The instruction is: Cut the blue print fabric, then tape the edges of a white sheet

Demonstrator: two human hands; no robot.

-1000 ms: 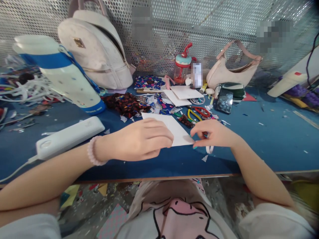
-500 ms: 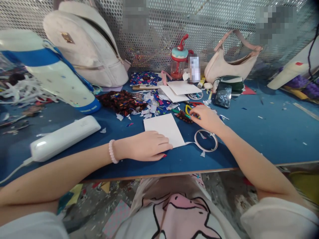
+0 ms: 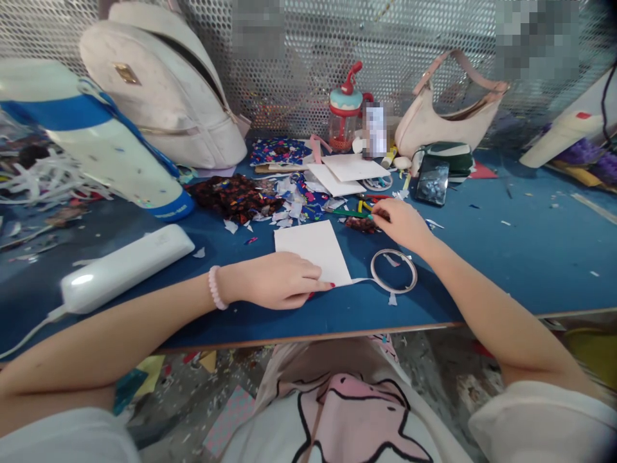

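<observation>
A white card point(image 3: 314, 248) lies on the blue table point(image 3: 482, 270). My left hand point(image 3: 277, 281) rests on the card's near left corner with fingers curled flat, pinning it down. A thin strip of tape runs from the card's near right corner to a tape roll point(image 3: 393, 271) lying flat beside it. My right hand point(image 3: 402, 222) is farther back, its fingers closed on the handles of scissors point(image 3: 367, 206) among paper scraps.
A white backpack point(image 3: 164, 83), a blue and white bottle point(image 3: 91, 138) and a white glue gun point(image 3: 126, 267) sit at left. A red drinking bottle point(image 3: 344, 116), pink handbag point(image 3: 448, 116), phone point(image 3: 432, 182), card stack point(image 3: 344, 175) and patterned scraps point(image 3: 236, 196) fill the back.
My right hand let go of the tape at the card's corner and reached back to the scissors. The tape roll now lies on the table. My left hand slid to the card's near corner.
</observation>
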